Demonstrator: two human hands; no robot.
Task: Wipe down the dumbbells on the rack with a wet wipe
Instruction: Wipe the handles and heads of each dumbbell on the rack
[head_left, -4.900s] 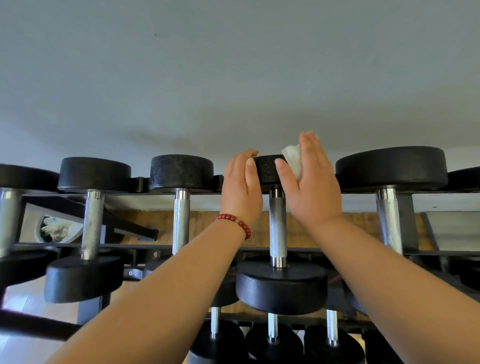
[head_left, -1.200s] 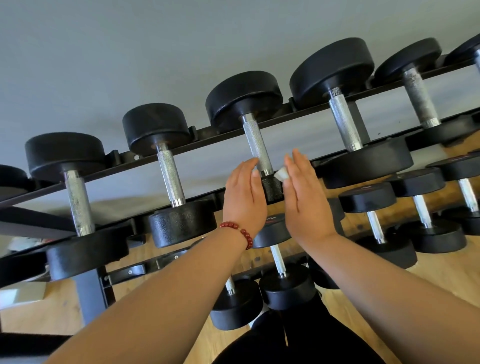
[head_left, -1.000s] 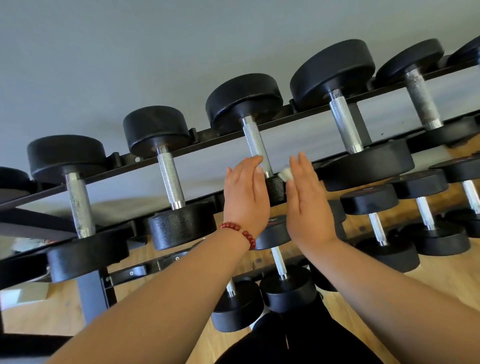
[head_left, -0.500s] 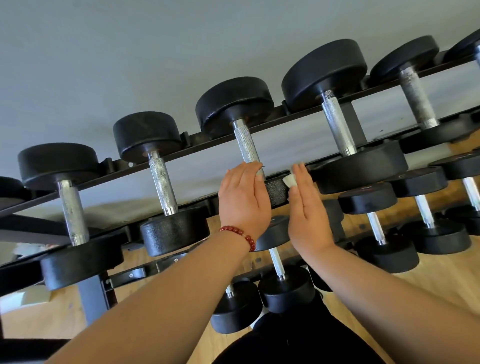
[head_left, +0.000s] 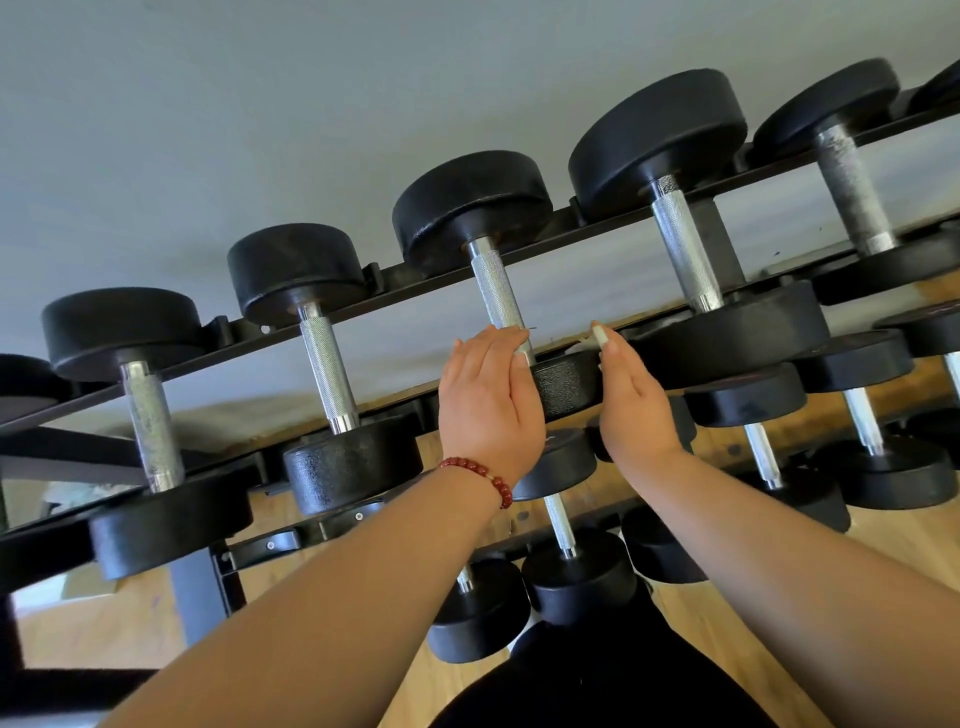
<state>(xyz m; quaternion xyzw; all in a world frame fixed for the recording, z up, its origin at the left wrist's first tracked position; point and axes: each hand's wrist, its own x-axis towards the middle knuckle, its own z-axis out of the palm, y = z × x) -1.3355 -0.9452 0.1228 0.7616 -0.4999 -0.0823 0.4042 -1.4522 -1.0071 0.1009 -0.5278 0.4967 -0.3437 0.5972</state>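
Observation:
A black dumbbell with a knurled steel handle (head_left: 497, 291) lies on the top tier of the rack (head_left: 363, 301). Its near head (head_left: 565, 382) sits between my two hands. My left hand (head_left: 488, 400), with a red bead bracelet at the wrist, lies flat against the head's left side, fingers straight. My right hand (head_left: 631, 400) presses a white wet wipe (head_left: 598, 335) against the head's right side; only a small edge of the wipe shows at the fingertips.
More black dumbbells line the top tier on both sides, such as a smaller one (head_left: 324, 353) to the left and a larger one (head_left: 685, 234) to the right. Lower tiers hold smaller dumbbells (head_left: 561, 525). Grey wall behind, wooden floor (head_left: 893, 545) below.
Earlier both hands were at the far head of the dumbbell; they now flank its near head. In the last second the right hand with the wipe slid a little along the head's side.

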